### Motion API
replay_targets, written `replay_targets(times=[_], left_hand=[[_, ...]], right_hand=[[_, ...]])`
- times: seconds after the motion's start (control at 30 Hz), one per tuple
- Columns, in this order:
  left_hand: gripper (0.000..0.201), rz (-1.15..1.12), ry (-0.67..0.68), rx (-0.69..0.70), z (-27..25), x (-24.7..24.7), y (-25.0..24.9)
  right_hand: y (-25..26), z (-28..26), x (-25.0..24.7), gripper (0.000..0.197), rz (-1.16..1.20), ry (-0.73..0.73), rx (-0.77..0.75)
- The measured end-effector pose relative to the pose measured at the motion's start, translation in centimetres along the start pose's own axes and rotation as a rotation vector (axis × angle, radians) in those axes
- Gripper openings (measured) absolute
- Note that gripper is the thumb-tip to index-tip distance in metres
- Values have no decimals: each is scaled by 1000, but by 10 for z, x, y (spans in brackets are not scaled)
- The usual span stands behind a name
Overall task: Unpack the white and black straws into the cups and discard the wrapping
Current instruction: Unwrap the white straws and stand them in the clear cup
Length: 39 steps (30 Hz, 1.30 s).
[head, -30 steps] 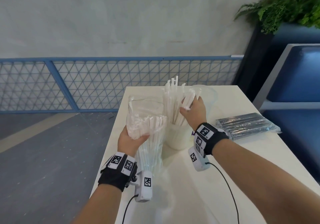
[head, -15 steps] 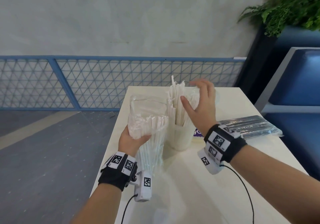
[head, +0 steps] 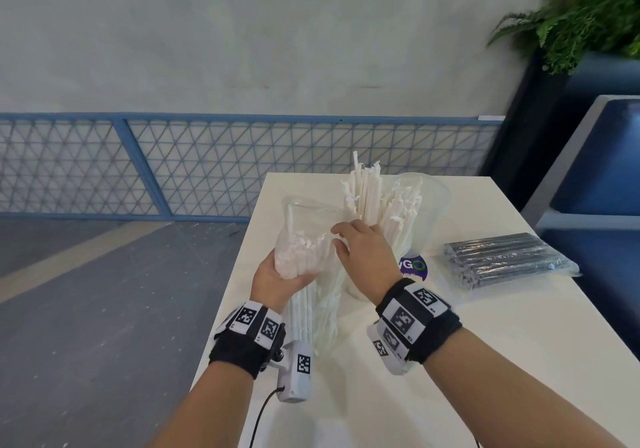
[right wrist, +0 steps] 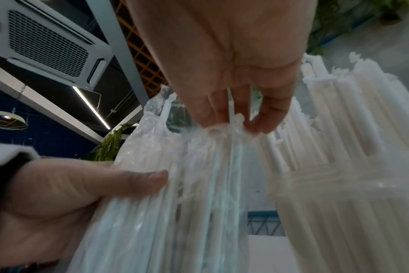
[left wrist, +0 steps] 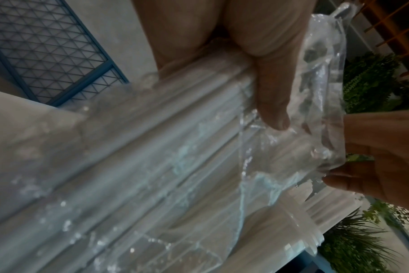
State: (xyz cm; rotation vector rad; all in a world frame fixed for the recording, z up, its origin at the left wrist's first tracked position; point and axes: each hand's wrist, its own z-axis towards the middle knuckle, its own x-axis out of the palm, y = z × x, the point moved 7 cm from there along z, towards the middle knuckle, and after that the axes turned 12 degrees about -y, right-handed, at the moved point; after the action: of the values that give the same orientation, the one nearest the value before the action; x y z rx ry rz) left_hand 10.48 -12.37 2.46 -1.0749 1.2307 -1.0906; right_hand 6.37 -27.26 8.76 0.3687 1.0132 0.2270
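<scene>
My left hand (head: 278, 279) grips a clear plastic bag (head: 304, 236) of white straws, held upright over the white table (head: 485, 361). My right hand (head: 360, 253) is at the bag's open top, where its fingertips (right wrist: 264, 125) pinch the straw ends. The left thumb (left wrist: 273, 107) presses on the wrapping. Just behind the right hand stands a clear cup (head: 439, 193) with a purple label, and unpacked white straws (head: 367, 191) stick up from it. A sealed pack of black straws (head: 502, 260) lies flat to the right.
The table's left edge (head: 242, 274) drops to a grey floor. A blue mesh fence (head: 207, 167) runs behind the table. At the right are a blue bench (head: 602, 170) and a green plant (head: 581, 22).
My right hand let go of the straws in the cup, lifted, then came down and left to the mouth of the bag. The left hand kept holding the bag.
</scene>
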Motion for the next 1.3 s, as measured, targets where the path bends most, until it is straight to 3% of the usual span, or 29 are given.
replay_targets(times=[0.1,0.2,0.3,0.37,0.43,0.5,0.67,0.8,0.9,1.13,1.23,1.3], left_hand=[[45,-7,22,8,-1,1,0],[44,-45,42,20,0,1,1],[47,-115,67,4,3,1,2],[65,-141,77,3,5,2,4],[79,-138,93,8,5,3,5],[75,-107,112,24,5,4,5],[72,-101,184,-6,5,6,5],[94,-75,260,-37,3,13,6],[98,-45,301,-47,3,18,9],[86,-50,243,-22,8,16,9],[84,-30,249,-27,8,16,10],[72,-7,255,-35,9,16,11]], right_hand=[[-5,0,3,30,-64,114,28],[-7,1,3,32,75,183,85],[5,-2,0,34,240,143,17],[11,-7,1,38,307,122,-12],[9,-11,6,45,249,116,-32],[4,-13,11,59,182,124,-22],[-10,-20,32,72,326,230,138],[-13,-27,45,64,497,226,238],[-13,-27,50,50,653,230,324],[-12,-31,50,24,718,102,428],[-10,-32,43,26,768,85,441],[-10,-30,39,32,722,15,444]])
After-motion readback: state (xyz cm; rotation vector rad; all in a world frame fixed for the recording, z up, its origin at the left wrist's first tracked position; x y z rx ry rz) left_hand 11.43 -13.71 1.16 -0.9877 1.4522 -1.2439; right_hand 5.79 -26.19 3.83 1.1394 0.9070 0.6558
